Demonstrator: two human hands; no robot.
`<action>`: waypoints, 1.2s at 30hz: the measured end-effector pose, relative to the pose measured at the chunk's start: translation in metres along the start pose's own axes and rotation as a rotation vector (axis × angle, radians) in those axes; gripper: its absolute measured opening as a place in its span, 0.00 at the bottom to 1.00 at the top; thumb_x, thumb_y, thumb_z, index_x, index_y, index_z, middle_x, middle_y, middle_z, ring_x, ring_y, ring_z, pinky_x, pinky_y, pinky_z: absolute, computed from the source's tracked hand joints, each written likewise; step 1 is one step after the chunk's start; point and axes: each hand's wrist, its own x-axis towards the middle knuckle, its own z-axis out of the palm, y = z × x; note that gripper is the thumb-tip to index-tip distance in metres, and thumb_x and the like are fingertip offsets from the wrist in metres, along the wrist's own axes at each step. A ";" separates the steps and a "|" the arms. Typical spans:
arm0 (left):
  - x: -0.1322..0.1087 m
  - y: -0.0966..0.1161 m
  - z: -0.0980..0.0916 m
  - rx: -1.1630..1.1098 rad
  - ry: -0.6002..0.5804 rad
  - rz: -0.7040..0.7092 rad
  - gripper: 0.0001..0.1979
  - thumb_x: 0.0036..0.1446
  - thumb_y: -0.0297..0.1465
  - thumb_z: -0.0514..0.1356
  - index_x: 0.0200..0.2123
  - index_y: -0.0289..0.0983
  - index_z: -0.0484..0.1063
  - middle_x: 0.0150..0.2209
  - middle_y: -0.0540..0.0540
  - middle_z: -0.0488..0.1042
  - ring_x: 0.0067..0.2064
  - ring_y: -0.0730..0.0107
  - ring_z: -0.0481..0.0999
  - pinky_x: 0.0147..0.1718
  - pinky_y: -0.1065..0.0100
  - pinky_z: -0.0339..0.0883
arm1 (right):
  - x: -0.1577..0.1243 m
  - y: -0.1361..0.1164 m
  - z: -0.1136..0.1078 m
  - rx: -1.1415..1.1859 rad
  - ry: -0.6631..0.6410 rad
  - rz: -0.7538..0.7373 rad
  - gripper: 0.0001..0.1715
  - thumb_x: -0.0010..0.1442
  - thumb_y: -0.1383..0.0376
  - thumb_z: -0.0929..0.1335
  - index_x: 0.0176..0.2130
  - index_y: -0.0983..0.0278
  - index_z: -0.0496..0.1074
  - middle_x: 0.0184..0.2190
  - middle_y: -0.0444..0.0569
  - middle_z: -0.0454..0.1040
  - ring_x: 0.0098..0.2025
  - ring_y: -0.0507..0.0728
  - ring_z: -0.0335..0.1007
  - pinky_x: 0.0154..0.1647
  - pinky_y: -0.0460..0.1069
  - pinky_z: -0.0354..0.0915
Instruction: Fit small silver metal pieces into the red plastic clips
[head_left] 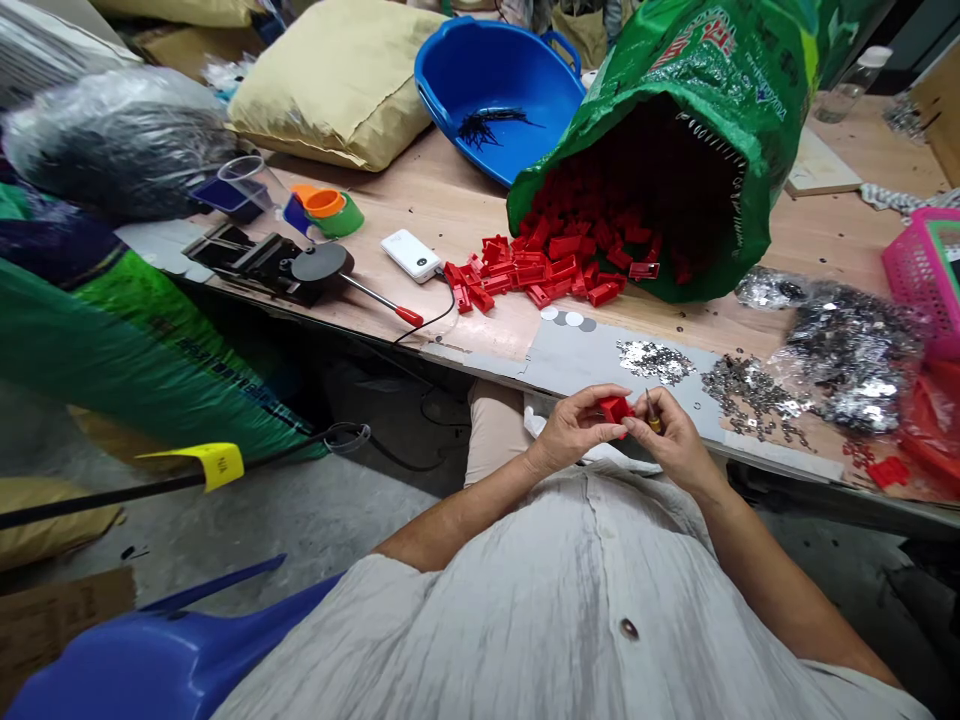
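Between the fingers of my left hand [574,432] is a small red plastic housing [616,408], held in front of my body at the table's edge. My right hand [675,445] is closed on a small tool [652,412] with a yellowish handle and a thin dark tip pointing up; its kind is not clear. The right fingertips touch the housing's right side. Just beyond my hands, a pile of shiny flat metal pieces [656,362] lies on a grey sheet [559,355]. Smaller dark metal parts [750,395] are scattered to its right.
Red housings [547,265] spill from a green sack [780,130] lying on the table. A blue basin [450,80] stands behind. To the left are a hand press with a red-tipped lever [409,316] and a white power bank [411,255]. Bagged metal parts [855,350] lie right.
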 end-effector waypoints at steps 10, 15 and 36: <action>0.033 -0.006 -0.042 0.505 0.002 0.192 0.17 0.51 0.31 0.68 0.44 0.37 0.71 0.41 0.46 0.75 0.41 0.71 0.75 0.46 0.68 0.68 | 0.015 0.004 -0.017 -0.476 0.004 -0.089 0.18 0.68 0.58 0.61 0.51 0.60 0.72 0.39 0.51 0.71 0.40 0.57 0.68 0.43 0.53 0.64; 0.044 0.000 -0.050 0.726 -0.085 0.193 0.21 0.50 0.27 0.66 0.49 0.38 0.73 0.46 0.45 0.76 0.45 0.68 0.76 0.48 0.68 0.66 | 0.020 0.011 -0.010 -0.606 -0.010 -0.108 0.14 0.65 0.61 0.64 0.47 0.61 0.74 0.41 0.50 0.77 0.38 0.57 0.73 0.42 0.53 0.66; 0.049 -0.001 -0.050 0.884 -0.118 0.181 0.17 0.51 0.27 0.65 0.46 0.37 0.74 0.44 0.45 0.79 0.45 0.67 0.78 0.48 0.68 0.67 | 0.029 0.013 -0.004 -0.751 -0.075 -0.162 0.11 0.64 0.66 0.64 0.41 0.62 0.76 0.38 0.50 0.77 0.39 0.58 0.74 0.42 0.51 0.66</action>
